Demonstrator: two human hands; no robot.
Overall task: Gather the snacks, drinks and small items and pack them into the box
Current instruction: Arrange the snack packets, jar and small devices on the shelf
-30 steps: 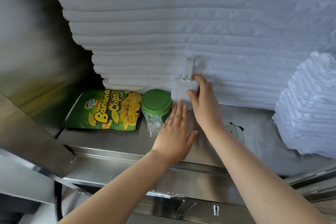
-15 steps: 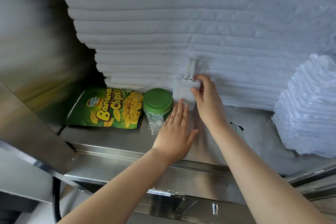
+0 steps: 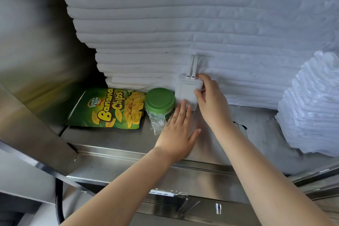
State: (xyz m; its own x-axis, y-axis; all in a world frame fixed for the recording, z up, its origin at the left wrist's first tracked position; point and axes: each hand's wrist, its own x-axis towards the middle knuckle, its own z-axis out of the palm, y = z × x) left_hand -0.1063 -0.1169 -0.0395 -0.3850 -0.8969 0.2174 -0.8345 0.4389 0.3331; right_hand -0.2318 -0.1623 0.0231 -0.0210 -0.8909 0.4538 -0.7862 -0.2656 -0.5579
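Note:
A small white power bank (image 3: 187, 92) with two short white cables on top stands against the towel stack on the steel shelf (image 3: 117, 141). My right hand (image 3: 211, 102) grips its right side with thumb and fingers. My left hand (image 3: 178, 132) lies flat and open on the shelf, fingertips touching the power bank's lower edge. Just left of it stands a jar with a green lid (image 3: 159, 100) and clear plastic wrap. A green bag of banana chips (image 3: 111, 108) lies flat at the far left. No box is in view.
A tall stack of folded white towels (image 3: 183, 24) fills the back. A second white stack (image 3: 311, 112) stands at the right. Glasses (image 3: 240, 124) lie on the shelf behind my right wrist. A steel wall (image 3: 36, 42) closes the left side.
My right hand has tilted the power bank upright and a little away from the towels. My left hand has stayed flat at its base.

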